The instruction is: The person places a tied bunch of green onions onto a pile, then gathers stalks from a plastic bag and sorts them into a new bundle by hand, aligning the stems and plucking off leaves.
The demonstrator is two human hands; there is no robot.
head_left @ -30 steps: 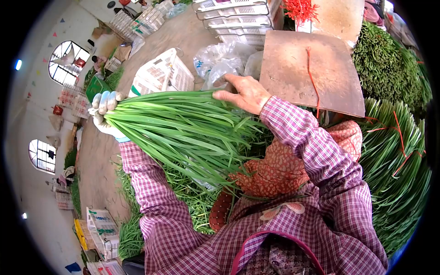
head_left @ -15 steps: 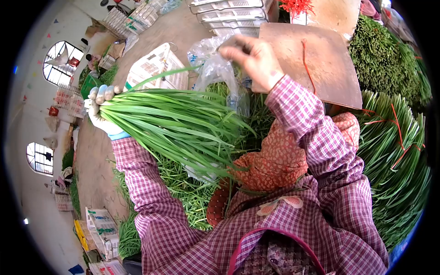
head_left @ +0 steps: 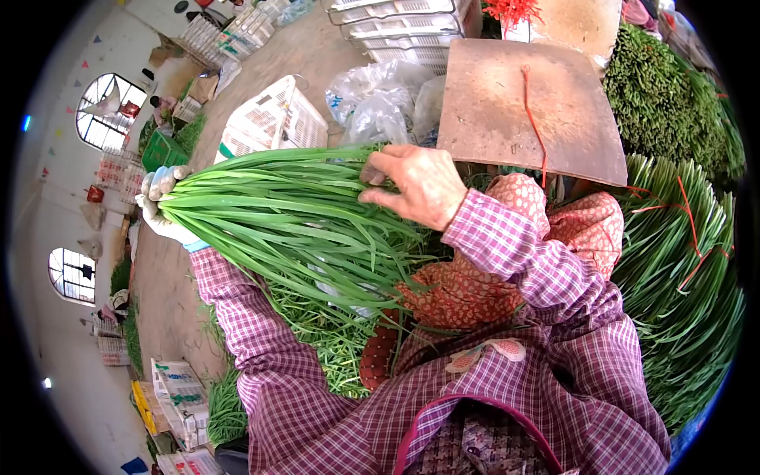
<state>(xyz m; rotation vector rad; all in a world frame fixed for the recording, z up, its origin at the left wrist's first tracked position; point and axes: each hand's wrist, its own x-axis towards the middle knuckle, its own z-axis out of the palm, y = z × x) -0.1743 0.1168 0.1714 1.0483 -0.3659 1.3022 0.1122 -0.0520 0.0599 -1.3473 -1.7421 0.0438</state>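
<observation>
My gloved left hand (head_left: 165, 198) is wrapped round the pale ends of a bunch of long green leaves (head_left: 285, 210), which fans out to the right over my lap. At the upper right of the bunch is my bare right hand (head_left: 416, 184), thumb and fingers apart, its fingertips at the leaves; I make out nothing held in it. Loose greens (head_left: 340, 348) lie below the bunch. A brown board (head_left: 530, 111) with a red tie (head_left: 532, 119) on it is beyond my right hand.
Tied green bundles (head_left: 681, 293) and a darker green heap (head_left: 665, 111) stand at the right. Ahead are clear plastic bags (head_left: 380, 99), a white crate (head_left: 273, 119) and stacked white crates (head_left: 408, 32). Red ties (head_left: 513, 9) lie behind the board. A person (head_left: 164, 107) is far off at the left.
My right hand, raised above the bunch half a second ago, has come down to the leaves. The single leaf that stood up from the bunch is no longer raised. My left hand keeps its hold.
</observation>
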